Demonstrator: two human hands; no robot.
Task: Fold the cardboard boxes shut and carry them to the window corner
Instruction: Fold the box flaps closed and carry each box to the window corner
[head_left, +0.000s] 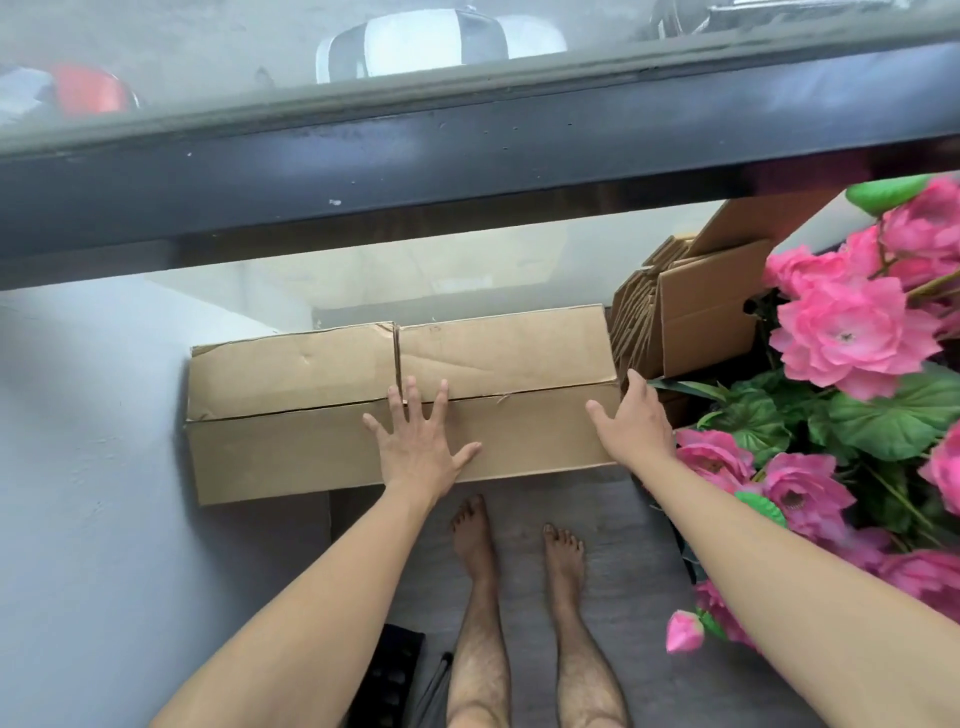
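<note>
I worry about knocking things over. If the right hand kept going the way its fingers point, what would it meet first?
Probably the open cardboard box behind the closed box's end; right hand points there, depth unclear.

Soft, even daylight comes in through the large glass window pane (363, 275) ahead — bright, with no harsh glare. The glass looks hazy, so everything beyond it is washed out and blurred. Shadows are faint; a dim one lies under the long brown cardboard box (395, 410). The dark window frame bar (467, 171) bows — wide-angle distortion. The pink artificial flowers (857, 332) smear slightly at the right edge.
</note>
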